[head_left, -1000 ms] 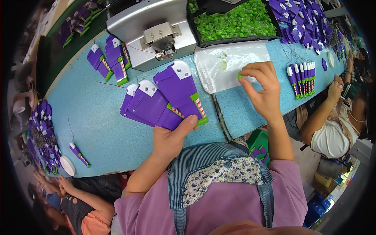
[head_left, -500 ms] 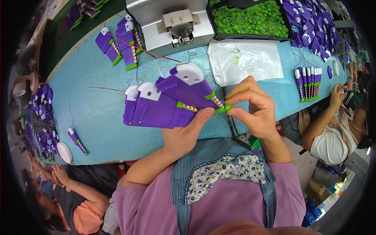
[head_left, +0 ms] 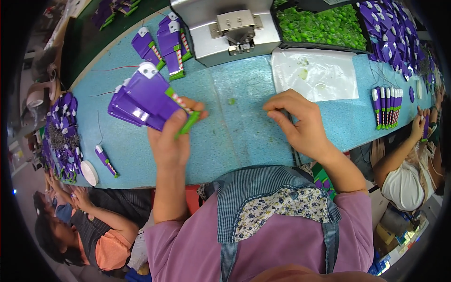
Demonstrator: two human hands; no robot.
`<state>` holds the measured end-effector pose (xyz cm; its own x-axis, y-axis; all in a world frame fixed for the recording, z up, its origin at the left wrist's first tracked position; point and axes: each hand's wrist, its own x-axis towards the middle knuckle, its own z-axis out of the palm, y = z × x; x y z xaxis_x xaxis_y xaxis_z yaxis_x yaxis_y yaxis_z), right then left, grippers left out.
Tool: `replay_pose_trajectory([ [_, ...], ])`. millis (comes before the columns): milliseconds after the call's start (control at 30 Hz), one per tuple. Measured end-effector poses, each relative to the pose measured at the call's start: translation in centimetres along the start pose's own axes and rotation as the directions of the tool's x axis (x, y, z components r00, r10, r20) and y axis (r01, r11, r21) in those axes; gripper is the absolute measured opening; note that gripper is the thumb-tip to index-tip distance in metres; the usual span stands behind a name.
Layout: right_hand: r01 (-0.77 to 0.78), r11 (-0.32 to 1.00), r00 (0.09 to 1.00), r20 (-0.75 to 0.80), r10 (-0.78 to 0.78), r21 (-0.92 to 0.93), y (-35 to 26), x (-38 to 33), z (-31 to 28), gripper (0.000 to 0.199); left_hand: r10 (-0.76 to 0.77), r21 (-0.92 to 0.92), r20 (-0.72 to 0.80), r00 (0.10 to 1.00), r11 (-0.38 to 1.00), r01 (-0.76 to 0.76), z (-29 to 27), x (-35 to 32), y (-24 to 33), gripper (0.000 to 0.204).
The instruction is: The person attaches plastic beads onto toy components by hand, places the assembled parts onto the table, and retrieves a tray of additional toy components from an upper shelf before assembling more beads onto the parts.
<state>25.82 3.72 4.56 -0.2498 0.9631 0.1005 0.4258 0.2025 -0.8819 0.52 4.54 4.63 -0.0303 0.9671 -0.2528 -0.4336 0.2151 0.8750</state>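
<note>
My left hand is closed around a fanned stack of flat purple plastic pieces. They have white rounded ends, and the top one has a red-and-white striped edge and a green foot beside my thumb and fingers. My right hand is raised above the blue table, apart from the stack. Its fingers are curled, thumb and forefinger close together, and nothing shows between them. A small green bit lies on the table between my hands.
A metal press-like device stands at the back. Beside it are a black tray of green bits, a clear plastic sheet and a purple heap. Similar pieces lie back left. A row of pieces lies right. Co-workers sit on both sides.
My left hand has moved left with the purple stack, away from my right hand. My right hand has let go of the green tip it was pinching. A green bit now shows on the table.
</note>
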Motion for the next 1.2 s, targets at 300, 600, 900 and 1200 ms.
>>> replay_pose_trajectory([
  [300,0.408,0.884,0.909,0.186,-0.372,-0.226,1.1,4.5,4.5,0.018,0.194,0.556,-0.188,0.963,0.829,-0.058,-3.4,7.1,3.2,0.025],
  [600,0.18,0.983,0.983,0.029,-0.179,-0.02,-0.5,2.8,2.2,0.017,0.376,0.992,-0.034,0.926,0.124,-0.014,0.4,8.4,1.9,0.049],
  [900,0.033,0.986,0.989,-0.144,-0.008,0.166,-1.0,-0.8,-0.2,0.024,0.14,0.056,-0.018,0.99,0.989,-0.139,0.6,2.4,-0.1,0.031],
  [1200,0.267,0.964,0.962,-0.052,-0.268,-0.015,-3.2,-1.4,0.6,0.033,-0.059,0.169,0.132,0.989,0.985,0.036,4.7,-4.5,-3.6,0.028],
])
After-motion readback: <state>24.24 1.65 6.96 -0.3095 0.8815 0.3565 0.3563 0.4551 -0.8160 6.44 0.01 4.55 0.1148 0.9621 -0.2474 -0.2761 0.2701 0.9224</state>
